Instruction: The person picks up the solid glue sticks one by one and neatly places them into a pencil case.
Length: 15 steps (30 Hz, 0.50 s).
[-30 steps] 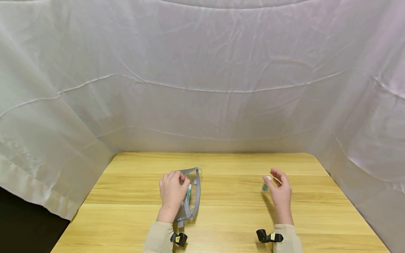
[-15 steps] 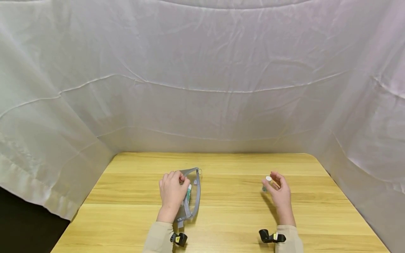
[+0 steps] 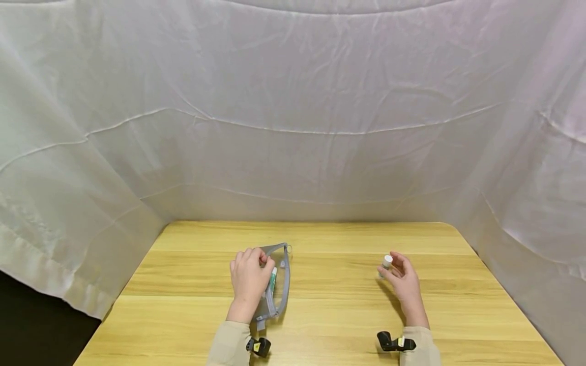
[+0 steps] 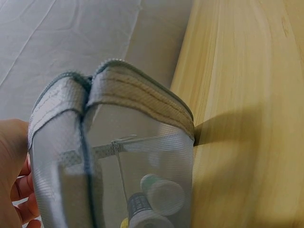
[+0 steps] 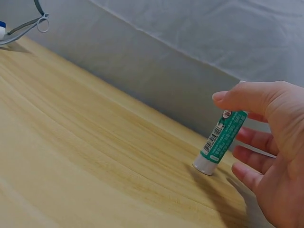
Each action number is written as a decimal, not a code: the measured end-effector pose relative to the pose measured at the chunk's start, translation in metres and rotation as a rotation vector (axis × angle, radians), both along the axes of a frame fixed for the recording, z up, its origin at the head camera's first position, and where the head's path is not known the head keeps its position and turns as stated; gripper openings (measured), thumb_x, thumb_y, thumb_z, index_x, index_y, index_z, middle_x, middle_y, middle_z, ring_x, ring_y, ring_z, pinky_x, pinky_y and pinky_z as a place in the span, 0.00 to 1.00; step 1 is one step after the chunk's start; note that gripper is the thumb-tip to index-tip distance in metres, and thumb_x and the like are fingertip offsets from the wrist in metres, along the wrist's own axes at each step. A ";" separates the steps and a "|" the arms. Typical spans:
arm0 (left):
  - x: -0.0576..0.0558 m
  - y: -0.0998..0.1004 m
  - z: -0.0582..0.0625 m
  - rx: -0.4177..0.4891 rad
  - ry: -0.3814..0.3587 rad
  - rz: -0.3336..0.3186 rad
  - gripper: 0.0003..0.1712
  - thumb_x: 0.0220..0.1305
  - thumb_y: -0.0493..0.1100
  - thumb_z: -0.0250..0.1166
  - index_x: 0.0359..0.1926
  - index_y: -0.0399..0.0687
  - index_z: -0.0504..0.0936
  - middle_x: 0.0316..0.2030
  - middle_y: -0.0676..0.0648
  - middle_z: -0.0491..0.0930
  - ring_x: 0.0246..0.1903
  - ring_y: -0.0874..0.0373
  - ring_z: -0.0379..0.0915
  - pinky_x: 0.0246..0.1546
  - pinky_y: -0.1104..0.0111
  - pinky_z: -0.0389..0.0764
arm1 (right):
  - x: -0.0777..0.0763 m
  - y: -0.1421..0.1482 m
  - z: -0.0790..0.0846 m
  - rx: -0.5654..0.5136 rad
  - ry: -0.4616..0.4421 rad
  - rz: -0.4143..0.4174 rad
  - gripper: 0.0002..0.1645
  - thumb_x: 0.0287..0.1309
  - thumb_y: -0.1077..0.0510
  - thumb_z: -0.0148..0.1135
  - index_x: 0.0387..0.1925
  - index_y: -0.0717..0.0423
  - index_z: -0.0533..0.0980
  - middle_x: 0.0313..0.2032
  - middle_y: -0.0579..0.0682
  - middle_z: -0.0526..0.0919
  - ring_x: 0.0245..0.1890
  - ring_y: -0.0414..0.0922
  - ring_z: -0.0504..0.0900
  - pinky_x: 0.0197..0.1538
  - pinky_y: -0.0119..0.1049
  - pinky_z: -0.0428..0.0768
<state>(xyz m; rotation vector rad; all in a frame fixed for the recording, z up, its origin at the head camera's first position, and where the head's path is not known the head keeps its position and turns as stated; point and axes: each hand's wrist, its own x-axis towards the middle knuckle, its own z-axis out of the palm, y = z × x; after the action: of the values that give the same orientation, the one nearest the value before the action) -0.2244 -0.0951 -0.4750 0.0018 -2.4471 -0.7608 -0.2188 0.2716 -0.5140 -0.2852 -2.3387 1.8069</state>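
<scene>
My left hand point(image 3: 248, 280) pinches the edge of a grey mesh zip pouch point(image 3: 286, 284), whose mouth gapes open on the left half of the table. Through the mesh point(image 4: 128, 124), the left wrist view shows a few white-ended sticks point(image 4: 164, 195) inside; one with a green label point(image 3: 273, 281) shows in the head view. Over on the right, my right hand point(image 3: 406, 285) holds a glue stick point(image 5: 222, 137) between thumb and fingers. It has a green label with a barcode and white ends, and leans at a tilt, its lower end close over the wood.
A light wooden table point(image 3: 334, 305) lies under both hands. Pale grey cloth point(image 3: 320, 168) hangs behind it and along both sides. A small ring point(image 5: 42, 24) dangles from the zipper end of the pouch. Black wrist cameras point(image 3: 396, 342) sit at both sleeves.
My right hand has shifted slightly toward me, and the glue stick has turned so its white top faces the head camera more. The left hand and pouch have stayed put.
</scene>
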 end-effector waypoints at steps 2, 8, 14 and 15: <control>0.000 0.000 0.000 -0.002 0.002 0.001 0.09 0.51 0.43 0.65 0.22 0.54 0.72 0.21 0.53 0.71 0.30 0.54 0.65 0.35 0.65 0.57 | 0.000 0.000 -0.002 -0.017 0.007 -0.004 0.41 0.59 0.53 0.65 0.70 0.57 0.58 0.58 0.45 0.68 0.56 0.30 0.69 0.62 0.25 0.69; -0.001 0.000 0.000 0.001 0.019 0.002 0.09 0.51 0.42 0.65 0.21 0.53 0.72 0.21 0.53 0.71 0.29 0.53 0.65 0.34 0.65 0.58 | -0.002 0.000 -0.007 -0.096 0.051 -0.032 0.36 0.57 0.59 0.67 0.64 0.61 0.63 0.45 0.33 0.73 0.46 0.25 0.74 0.49 0.14 0.72; -0.001 0.000 -0.001 -0.003 0.043 0.002 0.10 0.51 0.42 0.66 0.21 0.54 0.72 0.20 0.54 0.70 0.28 0.54 0.65 0.33 0.65 0.57 | -0.004 0.000 -0.008 -0.092 0.048 -0.067 0.31 0.56 0.62 0.67 0.59 0.62 0.65 0.41 0.29 0.73 0.44 0.25 0.74 0.47 0.15 0.73; -0.001 0.000 0.000 -0.004 0.045 0.002 0.10 0.50 0.42 0.66 0.21 0.54 0.72 0.20 0.54 0.70 0.28 0.54 0.65 0.33 0.65 0.57 | -0.004 0.000 -0.008 -0.086 0.045 -0.070 0.31 0.56 0.62 0.67 0.59 0.62 0.65 0.41 0.29 0.73 0.44 0.26 0.74 0.47 0.15 0.73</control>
<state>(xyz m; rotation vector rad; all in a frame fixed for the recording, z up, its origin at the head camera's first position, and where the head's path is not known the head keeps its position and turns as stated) -0.2250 -0.0950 -0.4754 -0.0137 -2.4055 -0.7470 -0.2230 0.2716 -0.5223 -0.3305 -2.1967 1.8643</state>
